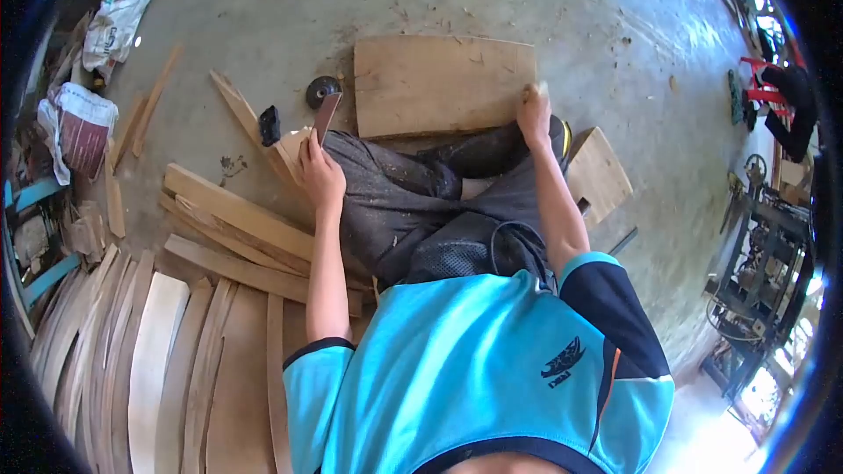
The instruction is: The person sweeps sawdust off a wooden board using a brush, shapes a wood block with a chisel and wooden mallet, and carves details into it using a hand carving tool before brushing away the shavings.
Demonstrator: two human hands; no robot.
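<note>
At ten o'clock, our left hand (pixel 323 177) pinches a reddish flat strip (pixel 328 116); at one, our right hand (pixel 534 114) curls by the wooden board (pixel 443 86) at twelve, its grip unclear. Steadying the board should help us.
</note>
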